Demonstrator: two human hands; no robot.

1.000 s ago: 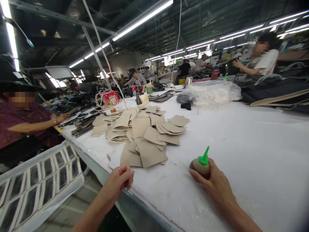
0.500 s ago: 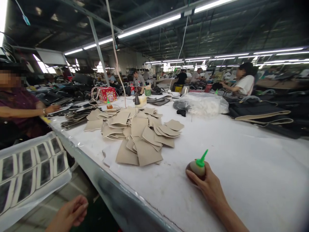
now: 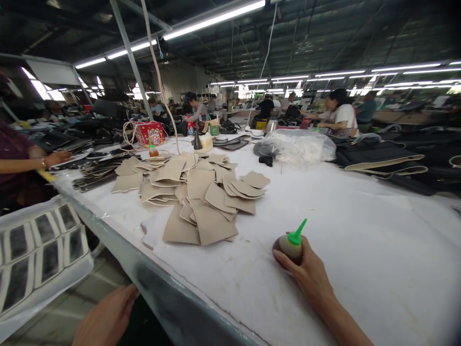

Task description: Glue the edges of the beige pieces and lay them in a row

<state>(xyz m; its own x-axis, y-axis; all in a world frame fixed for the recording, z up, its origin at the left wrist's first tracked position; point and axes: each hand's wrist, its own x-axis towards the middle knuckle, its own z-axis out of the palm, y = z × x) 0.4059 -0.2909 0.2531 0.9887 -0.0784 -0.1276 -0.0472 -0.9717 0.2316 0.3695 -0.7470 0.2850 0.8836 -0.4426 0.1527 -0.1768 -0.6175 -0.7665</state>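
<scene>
My right hand (image 3: 311, 271) is wrapped round a squeeze bottle (image 3: 290, 247) of brown liquid, which has a green nozzle pointing up and to the right. The bottle is low over the white table, and I cannot tell whether its base touches the surface. At the lower left, my left hand (image 3: 108, 315) hangs off the table's near edge. Its back faces me, and its fingers are blurred and mostly hidden. Left of the bottle lies a loose pile of beige cut pieces (image 3: 216, 223), curved and overlapping.
White-bordered dark panels (image 3: 46, 264) lie on a sheet at left. Behind the pile are another green-tipped bottle (image 3: 153, 151), a red patterned box (image 3: 150, 134) and a clear plastic bag (image 3: 295, 146). Black bag parts (image 3: 374, 156) lie at right. A co-worker's hand (image 3: 57, 158) is at left.
The view has shifted slightly, so the table contents sit further left. My left hand has turned its back to me and its fingers show less. My right hand still holds the bottle.
</scene>
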